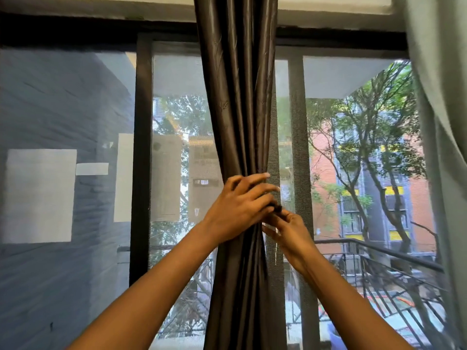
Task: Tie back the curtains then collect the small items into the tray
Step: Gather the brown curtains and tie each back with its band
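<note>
- The left hand (pixel 236 207) has its grip wrapped round the gathered waist of the dark brown satin curtain (pixel 237 97), fingers curled across the front of the bunched folds and reaching toward 3 o'clock.
- The right hand (pixel 290 229) sits just at 4 o'clock of the left one, touching it; its thumb and fingertips are pinched narrowly on a small dark piece at the curtain's right edge, which looks like the end of a tie, though it is too small to tell for sure.
- Both bare forearms rise from the 6 o'clock edge of the view and meet at the centre.
- The curtain hangs as one tight column from 12 o'clock down to 6 o'clock, narrowest where the hands hold it and spreading a little below.
- Behind it stands a dark-framed window with a fine mesh screen (pixel 177 122).
- At 9 o'clock a blue-grey wall (pixel 63 102) shows through the glass, with pale rectangular patches on it.
- At 3 o'clock, outside, are green leafy trees (pixel 366 127), a red-brick building (pixel 326 157) with yellow panels, and a dark metal balcony railing (pixel 379 251) running toward 4 o'clock.
- A pale grey-green fabric curtain (pixel 439 97) hangs along the far right edge, from 1 o'clock to 4 o'clock, well apart from the brown one.
</note>
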